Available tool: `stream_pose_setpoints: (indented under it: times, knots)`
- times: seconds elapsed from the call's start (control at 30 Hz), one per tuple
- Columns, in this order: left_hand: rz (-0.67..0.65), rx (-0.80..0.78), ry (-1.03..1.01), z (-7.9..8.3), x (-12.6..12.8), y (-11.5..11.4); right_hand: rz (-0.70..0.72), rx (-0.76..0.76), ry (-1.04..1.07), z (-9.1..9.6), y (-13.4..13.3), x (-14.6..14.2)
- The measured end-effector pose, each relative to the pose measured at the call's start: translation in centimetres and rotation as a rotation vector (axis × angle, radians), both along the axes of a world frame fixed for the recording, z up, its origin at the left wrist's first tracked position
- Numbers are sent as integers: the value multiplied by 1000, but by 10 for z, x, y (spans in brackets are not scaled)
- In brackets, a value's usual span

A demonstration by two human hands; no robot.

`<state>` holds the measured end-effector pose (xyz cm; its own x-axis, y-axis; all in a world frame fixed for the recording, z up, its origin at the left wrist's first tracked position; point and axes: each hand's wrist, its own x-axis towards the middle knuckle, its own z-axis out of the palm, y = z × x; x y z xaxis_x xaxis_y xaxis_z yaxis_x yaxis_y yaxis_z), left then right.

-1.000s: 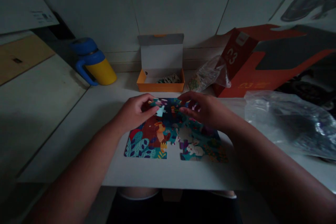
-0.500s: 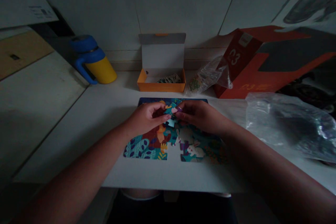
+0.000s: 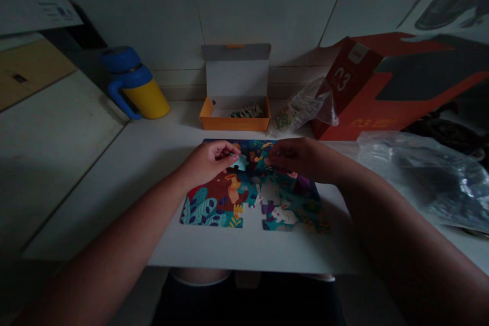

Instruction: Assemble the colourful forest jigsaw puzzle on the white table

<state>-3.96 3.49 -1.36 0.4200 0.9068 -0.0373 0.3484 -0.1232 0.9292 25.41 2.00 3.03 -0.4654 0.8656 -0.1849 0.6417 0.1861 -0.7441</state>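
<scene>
A colourful jigsaw puzzle (image 3: 214, 209) with rabbits and leaves lies on the white table, with a gap at its lower middle. My left hand (image 3: 214, 160) pinches a pale teal puzzle piece (image 3: 240, 164) above the upper left of the picture. Over the upper right part, my right hand (image 3: 292, 157) has its thumb and fingers pressed together at what looks like a second, darker puzzle piece (image 3: 263, 163). Its outline blends with the picture beneath. My right hand hides part of the upper right of the puzzle.
Behind the puzzle stands an open orange box (image 3: 235, 123) holding a stack of cards or pieces. A clear plastic bag (image 3: 301, 109) leans by a large red box (image 3: 367, 97). More clear plastic (image 3: 424, 178) lies right; a blue and yellow mug (image 3: 147, 99) stands left.
My hands, together over the puzzle's middle before, have moved apart. The left went slightly left with the pale teal piece, the right went to the right. More of the upper middle picture shows.
</scene>
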Motion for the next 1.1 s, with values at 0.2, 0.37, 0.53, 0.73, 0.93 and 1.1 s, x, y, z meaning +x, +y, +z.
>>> stream_pose_setpoints:
  times: [0.2, 0.37, 0.53, 0.73, 0.93, 1.1]
  knots:
    - [-25, -9, 22, -5, 0, 3, 228, 25, -103, 8, -13, -12]
    - [-31, 20, 21, -7, 0, 5, 388, -82, -85, 7, -32, -30]
    - [-19, -4, 24, -7, 1, 5, 335, -100, -141, 5, -39, -38]
    - [-14, -16, 23, -4, 3, 3, 371, -65, -126, 6, -41, -40]
    - [-12, -11, 27, -6, 3, 3, 350, 13, -234, 3, -45, -45]
    - [-26, -6, 24, -8, 2, 3, 330, 59, -291, 1, -47, -45]
